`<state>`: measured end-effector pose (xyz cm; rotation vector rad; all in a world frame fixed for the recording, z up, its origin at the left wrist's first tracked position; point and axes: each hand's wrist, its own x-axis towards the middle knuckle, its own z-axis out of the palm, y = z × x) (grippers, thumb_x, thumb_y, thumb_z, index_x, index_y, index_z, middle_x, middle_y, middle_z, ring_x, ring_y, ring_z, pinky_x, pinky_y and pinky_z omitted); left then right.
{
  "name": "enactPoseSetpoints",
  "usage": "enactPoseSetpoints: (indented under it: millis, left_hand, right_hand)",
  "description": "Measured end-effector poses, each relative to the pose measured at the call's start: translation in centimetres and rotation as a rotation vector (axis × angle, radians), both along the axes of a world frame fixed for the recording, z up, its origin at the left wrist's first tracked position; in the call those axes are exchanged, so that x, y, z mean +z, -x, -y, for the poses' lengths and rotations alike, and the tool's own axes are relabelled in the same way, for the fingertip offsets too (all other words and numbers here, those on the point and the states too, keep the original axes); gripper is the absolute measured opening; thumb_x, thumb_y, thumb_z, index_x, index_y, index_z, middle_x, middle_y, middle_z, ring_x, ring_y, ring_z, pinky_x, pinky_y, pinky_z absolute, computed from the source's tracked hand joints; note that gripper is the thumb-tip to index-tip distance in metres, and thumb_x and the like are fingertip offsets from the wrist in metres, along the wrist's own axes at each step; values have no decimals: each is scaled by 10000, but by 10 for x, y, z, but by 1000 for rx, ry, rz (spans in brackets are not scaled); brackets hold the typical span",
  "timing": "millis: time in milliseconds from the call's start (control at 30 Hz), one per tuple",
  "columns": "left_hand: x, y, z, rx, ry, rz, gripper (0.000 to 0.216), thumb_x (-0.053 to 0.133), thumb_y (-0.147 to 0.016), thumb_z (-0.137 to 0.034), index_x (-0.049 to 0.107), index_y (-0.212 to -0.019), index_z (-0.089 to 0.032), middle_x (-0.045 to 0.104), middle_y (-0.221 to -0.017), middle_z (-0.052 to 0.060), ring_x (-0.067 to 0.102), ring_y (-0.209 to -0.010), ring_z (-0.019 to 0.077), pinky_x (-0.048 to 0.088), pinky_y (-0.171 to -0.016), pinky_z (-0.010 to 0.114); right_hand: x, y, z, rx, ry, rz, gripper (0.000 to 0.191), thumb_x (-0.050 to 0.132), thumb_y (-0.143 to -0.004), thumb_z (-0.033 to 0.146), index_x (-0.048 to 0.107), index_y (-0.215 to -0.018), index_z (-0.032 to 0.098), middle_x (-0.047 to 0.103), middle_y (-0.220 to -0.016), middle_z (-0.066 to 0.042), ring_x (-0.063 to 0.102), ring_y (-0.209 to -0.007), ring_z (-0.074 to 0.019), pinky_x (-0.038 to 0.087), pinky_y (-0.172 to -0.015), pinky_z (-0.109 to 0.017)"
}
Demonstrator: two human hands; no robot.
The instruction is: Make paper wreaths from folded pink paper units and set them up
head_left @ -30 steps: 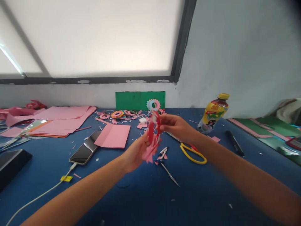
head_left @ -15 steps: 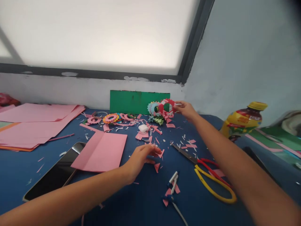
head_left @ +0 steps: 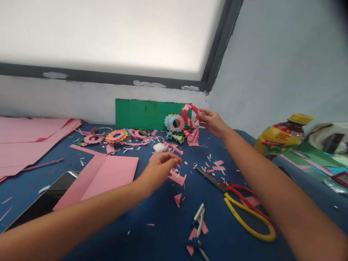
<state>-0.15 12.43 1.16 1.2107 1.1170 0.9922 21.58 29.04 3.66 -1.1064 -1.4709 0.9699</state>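
My right hand (head_left: 213, 121) grips the edge of a red and white paper ring (head_left: 187, 117) with a jagged rim, held upright at the back of the table. Beside it stands a light blue and pink paper ring (head_left: 174, 123), partly overlapped by the red one. Folded pink paper pieces (head_left: 193, 137) sit just below the red ring. My left hand (head_left: 160, 166) hovers over pink scraps (head_left: 177, 177), its fingers loosely curled with a gap to the thumb and nothing visible in them. A white rounded case (head_left: 159, 147) lies behind it.
Scissors (head_left: 244, 206) lie on the right, with a glue gun (head_left: 196, 242) nearby. A folded pink sheet (head_left: 108, 174) overlaps a phone (head_left: 40, 203). Pink paper (head_left: 32, 145) is stacked left, finished rings (head_left: 116, 136) lie behind, and a bottle (head_left: 282, 136) stands right.
My right hand has shifted the red ring slightly up, apart from the blue and pink ring. My left hand has lifted off the pink scraps, fingers curling more. The view has turned slightly right.
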Motion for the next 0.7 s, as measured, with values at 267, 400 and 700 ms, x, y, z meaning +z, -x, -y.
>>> enactPoseSetpoints:
  millis: [267,400,700]
  left_hand:
    - [11,-12,-34,81,-79,-21,118,509,-712,-172,622,-707,-138,627,-784,57,530,-692,133,394,-530,219]
    - [2,-12,-34,82,-70,-36,124,516,-703,-179,633,-709,-140,620,-769,57,531,-696,132,390,-529,213]
    - [-8,-11,-40,68,-60,-37,114,535,-681,-224,609,-699,-138,623,-772,53,514,-668,123,371,-499,199]
  right_hand:
    - [-14,6,-8,-38,15,79,259,700,-670,261,593,-886,165,624,-694,-4,570,-596,-103,458,-614,-258]
    - [-25,16,-18,-97,25,125,236,612,-788,269,571,-983,142,628,-836,-31,595,-705,-123,481,-675,-290]
    - [-30,27,-37,-106,65,232,310,506,-871,306,508,-1139,150,539,-1129,-80,562,-949,-189,485,-789,-393]
